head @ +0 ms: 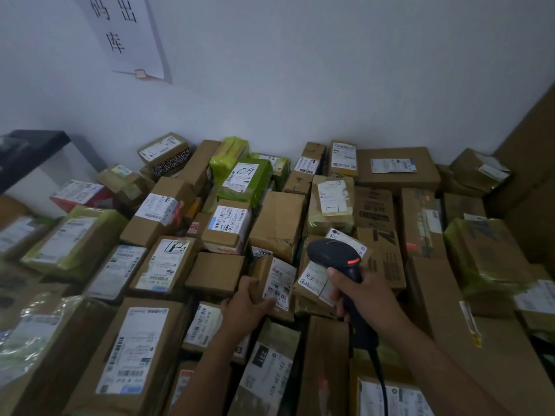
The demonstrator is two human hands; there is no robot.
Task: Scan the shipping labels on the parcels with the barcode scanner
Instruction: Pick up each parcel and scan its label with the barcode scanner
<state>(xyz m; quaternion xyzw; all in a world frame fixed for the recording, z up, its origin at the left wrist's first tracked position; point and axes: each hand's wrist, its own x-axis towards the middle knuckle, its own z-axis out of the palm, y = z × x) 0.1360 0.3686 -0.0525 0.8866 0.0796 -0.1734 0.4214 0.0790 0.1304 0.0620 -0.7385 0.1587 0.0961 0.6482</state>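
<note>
Left hand [243, 307] holds a small brown cardboard parcel [277, 283]; right hand [365, 297] grips a black barcode scanner [333, 253]; the surrounding pile of labelled parcels [162, 211] likely awaits scanning.

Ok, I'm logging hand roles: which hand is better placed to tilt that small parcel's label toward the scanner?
Left. The left hand grips the small parcel, its label facing up; the right hand is full, wrapped round the barcode scanner just beside it.

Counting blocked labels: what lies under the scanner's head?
A white label marked 50. The scanner, held by the right hand, covers its middle, so any barcode there is hidden.
</note>
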